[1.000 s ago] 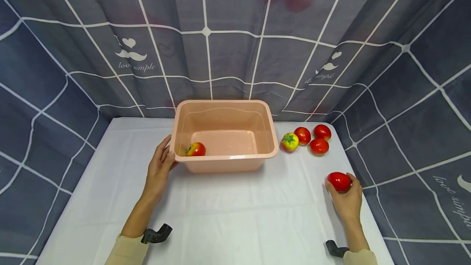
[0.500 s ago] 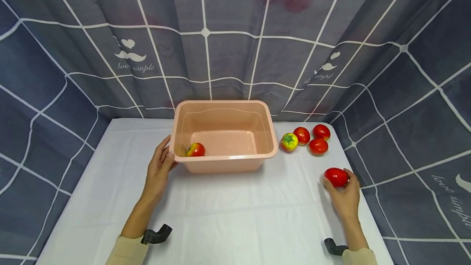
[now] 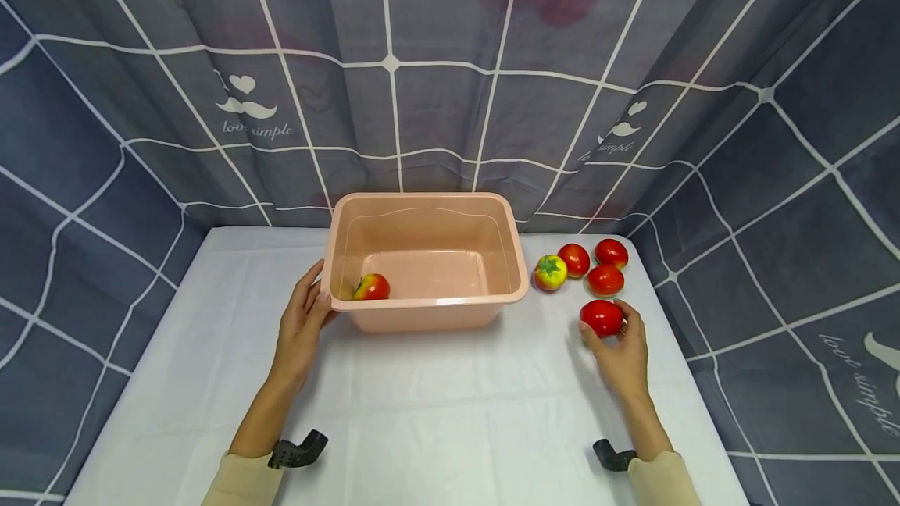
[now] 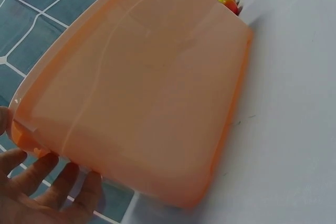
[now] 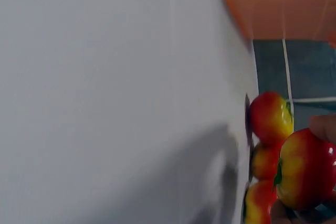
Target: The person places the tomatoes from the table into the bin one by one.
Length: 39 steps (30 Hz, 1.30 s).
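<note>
My right hand (image 3: 622, 354) holds a shiny red tomato (image 3: 601, 318) between thumb and fingers, just in front of the other tomatoes. In the right wrist view this tomato (image 5: 307, 169) shows yellow streaks and a green stem end; a shadow falls on the cloth beside it. At its left end, a peach plastic basin (image 3: 422, 317) is gripped by my left hand (image 3: 301, 326). The left wrist view has the left hand's fingers (image 4: 55, 184) bent against the basin's wall (image 4: 142, 87) below the rim. One red-and-yellow tomato (image 3: 373, 286) lies inside the basin, at the left.
Right of the basin several tomatoes sit close together, among them a yellow-green-topped one (image 3: 550, 272) and a red one (image 3: 605, 280). White cloth (image 3: 450, 404) covers the table. Grey checked curtains (image 3: 436, 115) stand at the back and both sides.
My right hand has carried the red tomato leftward and farther back, from near the table's right edge to the group of tomatoes. My left hand stays at the basin.
</note>
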Available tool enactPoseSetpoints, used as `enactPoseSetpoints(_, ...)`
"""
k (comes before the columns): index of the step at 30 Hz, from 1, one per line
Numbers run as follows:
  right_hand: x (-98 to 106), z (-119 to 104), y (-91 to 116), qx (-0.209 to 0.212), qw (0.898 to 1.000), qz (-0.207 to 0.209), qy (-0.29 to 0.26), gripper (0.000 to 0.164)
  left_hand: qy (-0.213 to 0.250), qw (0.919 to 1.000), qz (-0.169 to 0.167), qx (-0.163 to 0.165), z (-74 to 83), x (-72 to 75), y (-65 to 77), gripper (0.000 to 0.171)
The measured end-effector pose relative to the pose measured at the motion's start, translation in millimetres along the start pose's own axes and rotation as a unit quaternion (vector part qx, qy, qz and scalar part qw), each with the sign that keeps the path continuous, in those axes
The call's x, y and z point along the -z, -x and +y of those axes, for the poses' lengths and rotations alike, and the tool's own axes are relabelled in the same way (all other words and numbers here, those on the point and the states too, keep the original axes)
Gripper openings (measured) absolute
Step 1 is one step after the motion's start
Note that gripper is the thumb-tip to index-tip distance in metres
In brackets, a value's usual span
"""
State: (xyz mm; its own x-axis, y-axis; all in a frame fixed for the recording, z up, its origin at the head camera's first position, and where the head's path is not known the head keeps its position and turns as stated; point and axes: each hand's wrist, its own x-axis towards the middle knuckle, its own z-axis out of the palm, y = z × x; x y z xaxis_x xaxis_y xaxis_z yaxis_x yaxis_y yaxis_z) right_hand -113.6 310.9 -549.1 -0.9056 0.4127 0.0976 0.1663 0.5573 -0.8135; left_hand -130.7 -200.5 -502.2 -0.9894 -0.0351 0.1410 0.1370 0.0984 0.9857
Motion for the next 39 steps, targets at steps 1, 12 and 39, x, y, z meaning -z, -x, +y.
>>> enactPoseSetpoints(1, -4, -3, 0, 0.003, 1.0, -0.005, -0.004, 0.085, 0.004, 1.0, -0.001, -0.001, -0.2, 0.3, 0.0, 0.055)
enactPoseSetpoints(12, -34, -40, -1, 0.035, 0.996, -0.042, -0.068, 0.08, 0.004, 1.0, -0.001, 0.004, -1.4, 0.4, 0.2, 0.056)
enactPoseSetpoints(39, -45, -152, -26, 0.185, 0.959, -0.08, -0.199, 0.078, -0.007, 0.9999, -0.005, 0.008, 1.1, 2.3, 0.7, 0.056)
